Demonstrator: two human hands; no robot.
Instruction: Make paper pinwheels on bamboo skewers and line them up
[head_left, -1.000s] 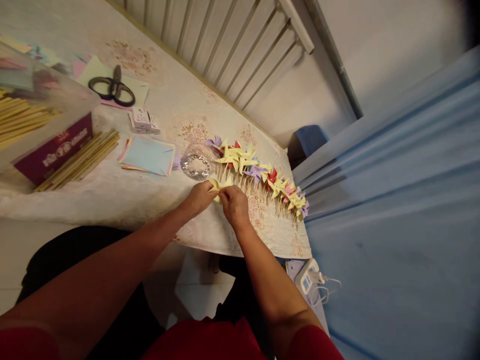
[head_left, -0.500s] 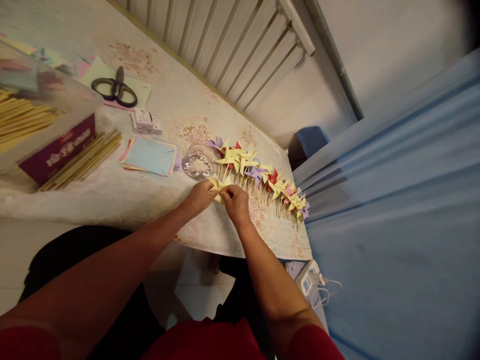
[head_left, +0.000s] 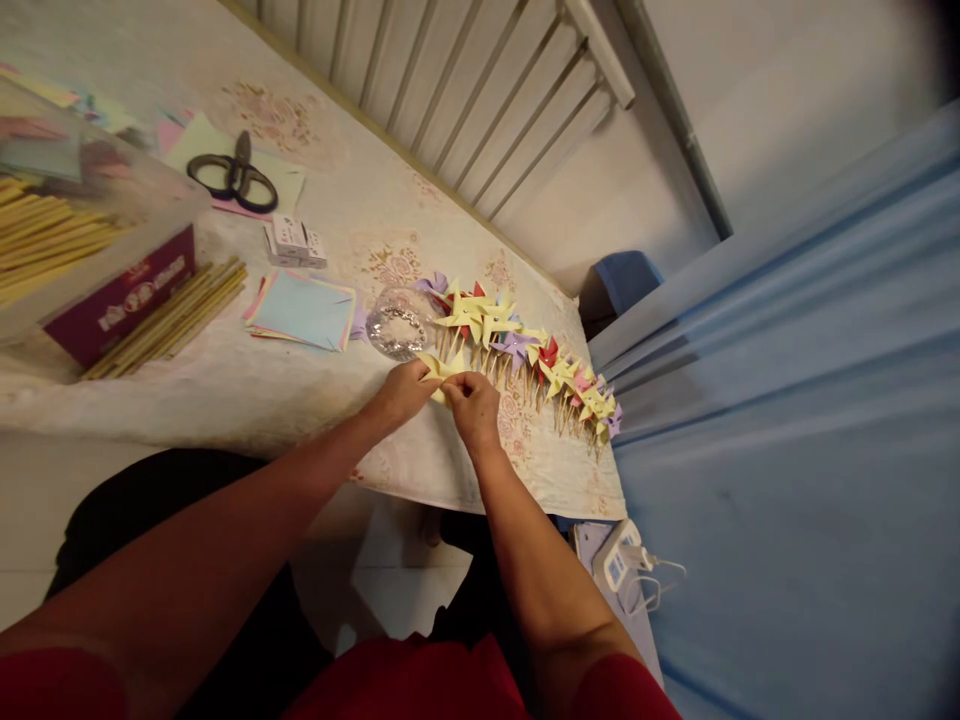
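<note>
A pale yellow paper pinwheel (head_left: pixel 442 367) with bent-in blades is between my two hands, over the front part of the table. My left hand (head_left: pixel 407 392) is closed on its left side. From the right, my right hand (head_left: pixel 472 402) pinches it close to the middle; the fingertips partly hide the paper. Just beyond my hands sits a clear round container (head_left: pixel 397 325) of small shiny metal pieces. Finished pinwheels (head_left: pixel 480 318) in yellow, red and purple lie on sticks in a long row to the right.
Left of my hands lie a stack of coloured paper squares (head_left: pixel 304 310), small boxes (head_left: pixel 295 242), black scissors (head_left: pixel 234 178) and a bundle of sticks (head_left: pixel 172 320). A clear bin (head_left: pixel 120 295) holds more sticks. A blue curtain (head_left: pixel 780 430) hangs at the right, near a power strip (head_left: pixel 619 560).
Both hands stay on the yellow pinwheel with hardly any movement. The whole view has shifted very slightly.
</note>
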